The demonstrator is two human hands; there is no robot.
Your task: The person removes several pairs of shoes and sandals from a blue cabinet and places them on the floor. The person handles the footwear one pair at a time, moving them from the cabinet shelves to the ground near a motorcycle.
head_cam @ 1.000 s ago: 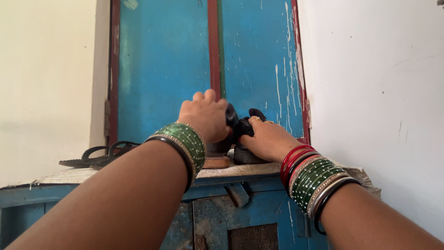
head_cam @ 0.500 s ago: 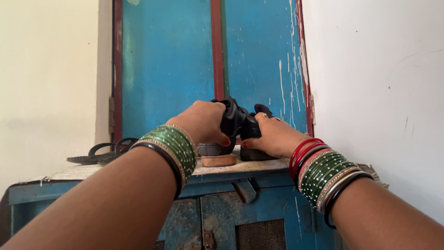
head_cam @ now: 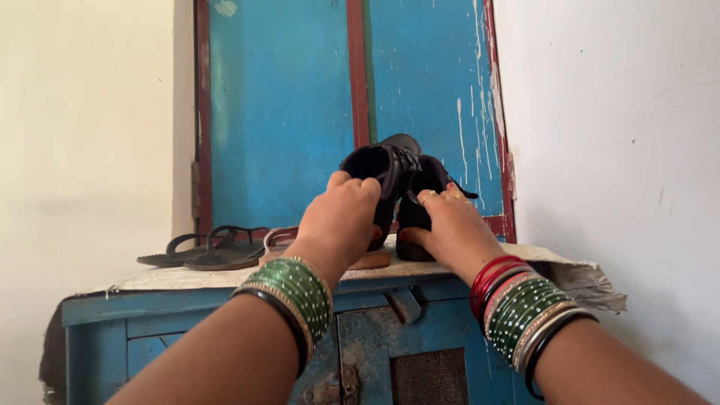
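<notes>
Black shoes, a pair, held together in both hands above the back of the counter, toes tipped up against the blue door. Left hand grasps the left shoe around its opening, fingers curled over the rim. Right hand grasps the right shoe from the side, thumb underneath near the sole. Whether the soles touch the counter is hidden by the hands.

Room: white wall close on the right, door directly behind, so free space is only toward the left and front. Black flip-flops lie well to the left, near the door frame. A brown flat block sits just under the left shoe.

Counter top is a pale, rough sheet, its right edge torn and ragged, overhanging a blue painted cabinet with chipped, rusty paint and a mesh panel. Door paint is flaked, with white streaks and red strips. Shoes look matte, with straps or laces. Green, red and black bangles on both wrists.
</notes>
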